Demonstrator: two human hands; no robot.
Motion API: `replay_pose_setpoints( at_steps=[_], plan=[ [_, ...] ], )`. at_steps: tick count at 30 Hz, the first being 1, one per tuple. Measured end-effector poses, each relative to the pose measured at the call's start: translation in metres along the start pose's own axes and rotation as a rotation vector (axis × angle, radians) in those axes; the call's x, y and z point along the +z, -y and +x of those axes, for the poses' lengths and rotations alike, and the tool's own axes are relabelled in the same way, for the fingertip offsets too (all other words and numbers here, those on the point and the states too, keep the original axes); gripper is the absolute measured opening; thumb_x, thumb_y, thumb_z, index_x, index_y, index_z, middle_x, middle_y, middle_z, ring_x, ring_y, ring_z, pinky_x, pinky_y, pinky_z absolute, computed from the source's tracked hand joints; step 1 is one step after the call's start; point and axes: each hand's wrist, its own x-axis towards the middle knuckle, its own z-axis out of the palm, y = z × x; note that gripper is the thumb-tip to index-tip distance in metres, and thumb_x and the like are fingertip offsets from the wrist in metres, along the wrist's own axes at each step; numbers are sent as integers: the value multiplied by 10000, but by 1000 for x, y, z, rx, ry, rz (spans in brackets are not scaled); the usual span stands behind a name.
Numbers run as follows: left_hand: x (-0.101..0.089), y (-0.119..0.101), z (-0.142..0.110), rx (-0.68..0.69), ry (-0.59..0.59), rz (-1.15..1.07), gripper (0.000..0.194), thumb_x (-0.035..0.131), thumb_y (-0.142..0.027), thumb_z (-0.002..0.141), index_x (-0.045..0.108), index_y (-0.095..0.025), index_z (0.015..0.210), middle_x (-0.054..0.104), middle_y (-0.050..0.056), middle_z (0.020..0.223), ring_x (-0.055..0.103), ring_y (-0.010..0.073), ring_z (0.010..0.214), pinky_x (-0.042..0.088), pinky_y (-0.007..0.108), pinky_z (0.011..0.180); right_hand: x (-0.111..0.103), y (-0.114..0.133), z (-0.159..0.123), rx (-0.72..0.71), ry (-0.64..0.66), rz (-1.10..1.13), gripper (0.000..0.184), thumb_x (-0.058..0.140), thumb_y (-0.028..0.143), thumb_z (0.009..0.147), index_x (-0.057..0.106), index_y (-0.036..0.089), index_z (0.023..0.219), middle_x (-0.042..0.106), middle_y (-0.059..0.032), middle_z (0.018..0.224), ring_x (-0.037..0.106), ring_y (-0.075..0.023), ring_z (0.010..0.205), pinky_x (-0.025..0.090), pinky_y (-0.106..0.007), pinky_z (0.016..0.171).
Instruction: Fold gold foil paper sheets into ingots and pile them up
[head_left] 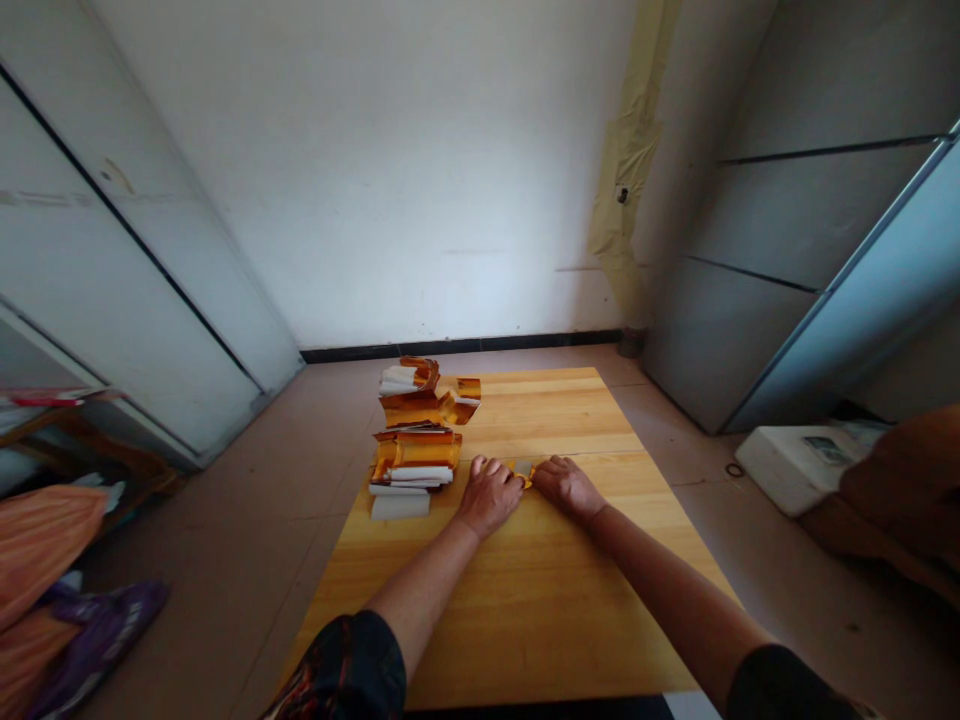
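My left hand [489, 495] and my right hand [568, 488] lie close together on a pale wooden tabletop [525, 610], fingers pointing toward each other. Between their fingertips, both hands hold a small piece of folded gold paper [521, 474], mostly hidden by my fingers. To the left of my left hand stands a loose stack of folded gold-and-white paper strips [416, 430], which neither hand touches. A flat white paper piece [400, 506] lies at the stack's near end.
The table's far end stops short of a white wall with a black skirting strip [457, 347]. Grey cabinets [780, 230] stand on the right, with a white foam box [795, 465] on the floor. Orange and purple fabric [52, 550] lies at the lower left.
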Motion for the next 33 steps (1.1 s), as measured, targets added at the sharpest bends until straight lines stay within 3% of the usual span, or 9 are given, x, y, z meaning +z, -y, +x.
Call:
replay_pose_setpoints(
  at_steps=[10, 15, 22, 33],
  plan=[
    [5, -6, 1, -16, -44, 52, 178, 482, -224, 881, 630, -219, 782, 600, 36, 740, 488, 185, 833, 264, 449, 926, 0, 25, 5, 203, 55, -87, 164, 489, 216, 901, 631, 179, 827, 619, -66, 857, 501, -180, 843, 322, -273, 696],
    [3, -5, -2, -35, -15, 11, 136, 543, -312, 846, 635, -250, 925, 606, 42, 798, 487, 209, 883, 249, 475, 947, 4, 22, -1, 160, 46, -94, 166, 484, 241, 908, 634, 197, 853, 619, -63, 880, 500, -183, 851, 335, -274, 717],
    [6, -5, -2, -51, -19, 12, 171, 485, -216, 886, 647, -264, 918, 608, 37, 775, 488, 195, 865, 254, 464, 933, 7, 20, -6, 122, -35, -87, 188, 473, 223, 915, 637, 196, 828, 618, -50, 845, 497, -172, 817, 339, -270, 711],
    [7, -6, -5, -80, -15, -24, 217, 464, -178, 887, 616, -269, 1013, 646, 36, 804, 514, 194, 861, 298, 415, 908, 14, 31, 1, 288, -18, -71, 184, 458, 194, 912, 635, 186, 862, 607, -63, 865, 497, -180, 819, 332, -281, 720]
  ],
)
